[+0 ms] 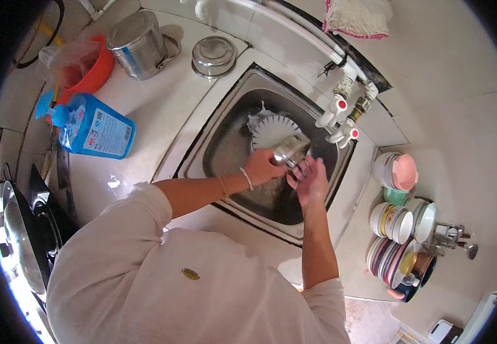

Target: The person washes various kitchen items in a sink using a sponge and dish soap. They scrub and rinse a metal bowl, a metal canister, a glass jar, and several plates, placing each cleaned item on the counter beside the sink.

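Note:
My left hand [264, 167] grips a clear drinking glass [290, 149], tilted over the steel sink [222, 159]. Close beside the lower side of the glass, my right hand [310, 180] has its palm turned up and fingers apart; whether the fingertips touch the glass is hard to tell. Beneath the glass a white plate with a dark-striped rim [272, 131] lies in the basin, partly hidden. White suds [260, 116] cling beside it. Two white taps with red-centred handles, one upper [332, 112] and one lower [344, 134], reach over the basin's right corner.
Left of the sink stand a lidded steel pot [138, 47], a round steel container [214, 56], a red plastic basin [91, 69] and a blue pump bottle [98, 127]. Stacked bowls [392, 221] and plates [388, 260] line the right counter. A wok [20, 236] sits far left.

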`<state>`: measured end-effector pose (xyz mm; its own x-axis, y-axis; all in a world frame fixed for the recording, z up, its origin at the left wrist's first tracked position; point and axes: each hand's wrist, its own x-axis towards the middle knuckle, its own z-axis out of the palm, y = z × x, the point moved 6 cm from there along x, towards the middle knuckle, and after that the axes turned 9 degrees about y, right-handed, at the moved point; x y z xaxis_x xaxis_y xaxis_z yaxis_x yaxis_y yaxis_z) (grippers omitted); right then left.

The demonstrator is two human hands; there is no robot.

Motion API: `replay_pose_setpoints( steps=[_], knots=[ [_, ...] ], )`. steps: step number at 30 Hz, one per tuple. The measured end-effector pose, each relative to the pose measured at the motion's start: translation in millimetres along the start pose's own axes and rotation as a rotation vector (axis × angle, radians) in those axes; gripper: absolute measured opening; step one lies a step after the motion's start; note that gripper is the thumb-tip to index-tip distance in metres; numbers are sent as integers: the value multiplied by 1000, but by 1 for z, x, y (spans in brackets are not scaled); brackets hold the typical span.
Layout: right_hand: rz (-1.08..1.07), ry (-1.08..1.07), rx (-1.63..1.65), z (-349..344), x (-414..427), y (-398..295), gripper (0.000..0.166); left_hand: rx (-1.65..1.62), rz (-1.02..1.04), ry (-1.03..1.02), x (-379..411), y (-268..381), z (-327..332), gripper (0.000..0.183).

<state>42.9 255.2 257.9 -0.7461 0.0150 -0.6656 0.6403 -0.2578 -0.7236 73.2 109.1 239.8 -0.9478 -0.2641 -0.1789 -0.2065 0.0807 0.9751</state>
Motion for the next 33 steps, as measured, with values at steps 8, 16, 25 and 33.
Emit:
replay_pose_setpoints(
  steps=[8,16,25,33],
  knots=[
    [-1038,53,-1759,36,100,39,57,-600,-522,107,11,-15,-71,28],
    [-432,-106,-651,23,71,29,33,-441,-461,115,21,-37,-67,25],
    [-710,88,-544,39,30,-18,33,103,-261,-124,-5,9,-38,29],
    [-1123,177,-768,42,-33,22,32,-823,-517,192,3,-13,-23,18]
  ],
)
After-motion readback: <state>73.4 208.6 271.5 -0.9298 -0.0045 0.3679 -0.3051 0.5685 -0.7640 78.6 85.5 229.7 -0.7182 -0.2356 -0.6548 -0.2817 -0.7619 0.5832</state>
